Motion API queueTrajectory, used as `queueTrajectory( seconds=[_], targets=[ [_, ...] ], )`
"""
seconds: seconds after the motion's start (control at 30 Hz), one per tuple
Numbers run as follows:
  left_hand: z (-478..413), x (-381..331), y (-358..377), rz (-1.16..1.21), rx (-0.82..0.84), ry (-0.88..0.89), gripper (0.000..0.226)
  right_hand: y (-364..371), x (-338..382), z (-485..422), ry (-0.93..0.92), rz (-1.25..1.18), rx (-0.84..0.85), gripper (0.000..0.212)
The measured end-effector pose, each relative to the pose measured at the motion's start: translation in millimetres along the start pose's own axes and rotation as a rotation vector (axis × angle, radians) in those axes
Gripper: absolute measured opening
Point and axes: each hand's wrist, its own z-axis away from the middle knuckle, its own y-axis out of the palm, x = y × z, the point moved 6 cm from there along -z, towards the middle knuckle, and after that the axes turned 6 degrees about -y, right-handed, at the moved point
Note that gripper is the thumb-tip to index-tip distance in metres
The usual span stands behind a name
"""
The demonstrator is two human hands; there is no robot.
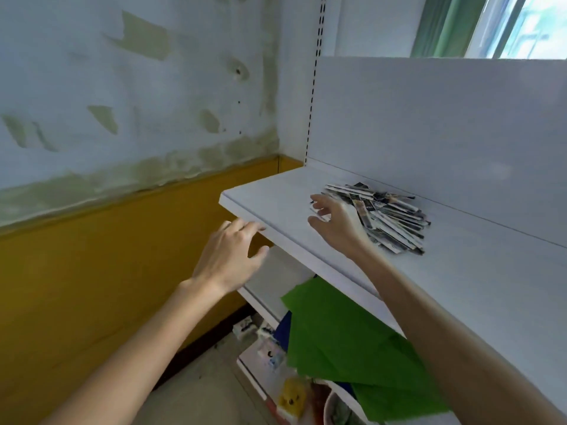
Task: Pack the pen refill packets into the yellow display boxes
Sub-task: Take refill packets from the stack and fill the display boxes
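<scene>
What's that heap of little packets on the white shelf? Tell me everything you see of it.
The pile of packets is a loose, fanned heap of long, narrow, flat packets printed black, white and grey. It lies on the white shelf, near its back panel. The right hand is at its left edge, fingers spread; whether it touches is unclear.

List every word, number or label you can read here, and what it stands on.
No text is legible.
pen refill packets on the white shelf: dark print, too blurred to read.
small packages below the shelf: print too small and blurred.
yellow box at the bottom: dark marks, no readable letters.
</scene>
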Motion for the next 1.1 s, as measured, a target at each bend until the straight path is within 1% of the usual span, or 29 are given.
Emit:
queueTrajectory(
  seconds=[0.27, 0.43, 0.57, 0.7, 0.8, 0.87, 0.9, 0.97, 1.03, 1.1],
  targets=[
    [-128.1, -39.2, 45.8, 0.065, 0.091, 0.239, 0.041, -50.4, -67.7, -87.3, 0.123, 0.075, -0.152, 0.045],
    [-177.8, -44.5, 83.2, 0.127, 0.138, 0.293, 0.04, -80.3, -118.5, -103.1, 0.216, 0.204, -0.233, 0.04],
    [-202.8, -48.3, 122.4, 0.176, 0.277, 0.339, 0.04, -76.7, -157.8, -94.7, 0.318, 0.313, -0.196, 0.037],
    [-232.4, -60.7, 149.7, 0.243, 0.329, 0.425, 0.04, -68.4, -181.7, -93.6, 0.365, 0.447, -0.099, 0.043],
    [-253.2, -64.2, 165.4, 0.249, 0.376, 0.483, 0.039, -64.2, -189.6, -99.9, 0.402, 0.551, -0.04, 0.027],
    [-266.0, -67.8, 171.2, 0.261, 0.389, 0.53, 0.039, -66.7, -188.7, -105.0, 0.382, 0.599, -0.029, 0.019],
    [-270.1, -69.8, 170.9, 0.282, 0.383, 0.551, 0.039, -70.2, -186.4, -106.8, 0.352, 0.618, -0.059, 0.018],
    [-282.4, -75.8, 170.1, 0.325, 0.34, 0.605, 0.042, -80.1, -179.0, -110.6, 0.309, 0.618, -0.174, 0.019],
    [-293.1, -80.6, 170.7, 0.293, 0.272, 0.653, 0.051, -86.2, -164.4, -115.0, 0.248, 0.58, -0.257, 0.02],
    [-303.2, -84.4, 172.6, 0.278, 0.239, 0.687, 0.061, -86.6, -147.8, -122.8, 0.166, 0.511, -0.29, 0.019]
  ],
)
